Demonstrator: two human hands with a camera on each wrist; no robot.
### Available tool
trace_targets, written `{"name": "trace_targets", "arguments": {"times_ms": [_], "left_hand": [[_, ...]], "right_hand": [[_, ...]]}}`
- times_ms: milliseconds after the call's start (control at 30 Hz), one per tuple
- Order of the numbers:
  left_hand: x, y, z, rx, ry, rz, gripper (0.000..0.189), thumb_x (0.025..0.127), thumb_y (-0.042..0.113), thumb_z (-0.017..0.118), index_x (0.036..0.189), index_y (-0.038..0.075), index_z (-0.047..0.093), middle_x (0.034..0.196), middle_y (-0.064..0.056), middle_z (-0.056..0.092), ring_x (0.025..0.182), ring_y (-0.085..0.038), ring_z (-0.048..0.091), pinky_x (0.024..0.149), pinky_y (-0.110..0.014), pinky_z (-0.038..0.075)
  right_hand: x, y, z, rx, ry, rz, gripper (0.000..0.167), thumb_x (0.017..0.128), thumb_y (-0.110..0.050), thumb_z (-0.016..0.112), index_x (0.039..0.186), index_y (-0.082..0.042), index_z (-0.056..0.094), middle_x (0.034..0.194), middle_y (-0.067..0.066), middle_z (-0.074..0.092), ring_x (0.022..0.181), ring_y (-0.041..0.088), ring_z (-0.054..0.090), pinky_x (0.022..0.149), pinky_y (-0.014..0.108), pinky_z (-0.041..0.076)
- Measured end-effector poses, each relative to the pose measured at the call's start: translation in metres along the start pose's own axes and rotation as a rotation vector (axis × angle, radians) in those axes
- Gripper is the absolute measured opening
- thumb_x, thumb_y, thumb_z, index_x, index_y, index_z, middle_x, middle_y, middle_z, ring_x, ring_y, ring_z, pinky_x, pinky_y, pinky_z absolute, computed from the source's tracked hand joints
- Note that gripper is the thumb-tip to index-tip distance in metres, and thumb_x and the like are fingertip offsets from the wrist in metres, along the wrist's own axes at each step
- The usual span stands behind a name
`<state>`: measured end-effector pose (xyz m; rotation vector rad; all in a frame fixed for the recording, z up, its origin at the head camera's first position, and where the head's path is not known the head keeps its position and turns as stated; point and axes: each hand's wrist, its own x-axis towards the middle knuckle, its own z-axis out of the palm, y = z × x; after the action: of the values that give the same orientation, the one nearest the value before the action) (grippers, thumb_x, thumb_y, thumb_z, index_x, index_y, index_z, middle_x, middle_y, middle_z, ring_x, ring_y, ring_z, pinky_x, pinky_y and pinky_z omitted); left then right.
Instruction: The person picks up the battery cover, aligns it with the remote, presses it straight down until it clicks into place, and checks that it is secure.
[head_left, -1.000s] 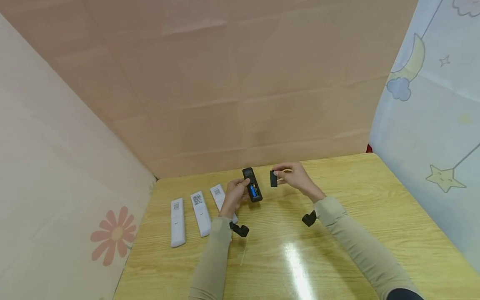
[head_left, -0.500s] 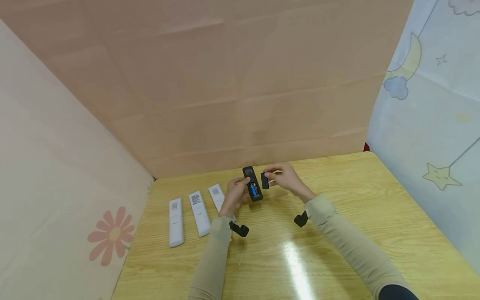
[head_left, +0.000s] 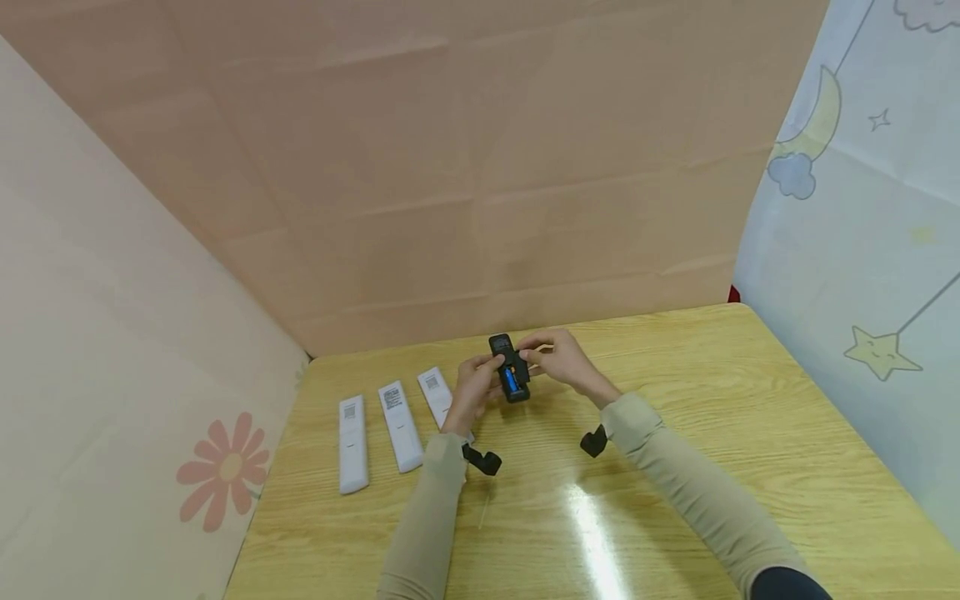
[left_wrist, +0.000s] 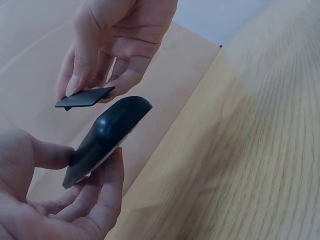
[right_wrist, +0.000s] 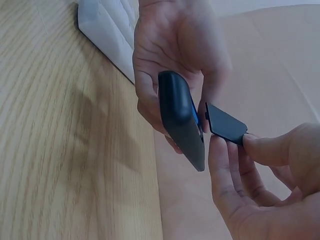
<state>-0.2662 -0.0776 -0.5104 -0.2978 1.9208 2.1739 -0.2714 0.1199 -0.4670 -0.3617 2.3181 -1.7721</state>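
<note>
My left hand [head_left: 474,387] grips a black remote control [head_left: 501,343], back side up and held above the table. Its battery compartment is uncovered, and a blue battery [head_left: 512,380] shows inside. Between thumb and fingers my right hand [head_left: 564,360] pinches a thin black battery cover [head_left: 522,367], which overlaps the remote's right edge in the head view. In the left wrist view the cover [left_wrist: 85,98] hangs a small gap from the remote [left_wrist: 107,135]. The right wrist view has the cover [right_wrist: 226,124] tilted beside the remote's open back, a clip on its edge.
Three white remotes, the left one [head_left: 352,446], the middle one [head_left: 401,427] and the right one [head_left: 435,392], lie on the wooden table [head_left: 675,500] at left. My left forearm partly covers the right one. A beige backdrop [head_left: 375,167] rises behind the table.
My right hand has moved left, bringing the battery cover from well apart to right over the edge of the black remote. The left hand still holds the remote in nearly the same place.
</note>
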Motion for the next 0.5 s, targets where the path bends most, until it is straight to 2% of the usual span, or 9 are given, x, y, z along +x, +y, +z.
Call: {"name": "trace_targets", "arguments": {"times_ms": [300, 500], "left_hand": [[-0.0017, 0.0007, 0.0033, 0.002, 0.000, 0.002, 0.060, 0.106, 0.032, 0.068, 0.151, -0.004, 0.051, 0.139, -0.025, 0.065, 0.118, -0.038, 0.074, 0.098, -0.047, 0.062], [-0.0019, 0.0023, 0.0050, 0.001, 0.008, -0.013, 0.058, 0.107, 0.032, 0.067, 0.150, -0.003, 0.053, 0.140, -0.024, 0.064, 0.119, -0.037, 0.073, 0.100, -0.048, 0.061]], "right_hand": [[-0.0014, -0.0008, 0.0039, 0.001, -0.019, -0.004, 0.023, 0.107, -0.006, 0.065, 0.126, 0.001, 0.075, 0.131, 0.025, 0.068, 0.105, 0.033, 0.075, 0.095, 0.060, 0.060], [-0.0016, -0.0012, 0.0057, 0.003, -0.022, -0.010, 0.022, 0.106, -0.007, 0.066, 0.125, 0.000, 0.076, 0.127, 0.024, 0.070, 0.099, 0.030, 0.076, 0.096, 0.062, 0.059]]}}
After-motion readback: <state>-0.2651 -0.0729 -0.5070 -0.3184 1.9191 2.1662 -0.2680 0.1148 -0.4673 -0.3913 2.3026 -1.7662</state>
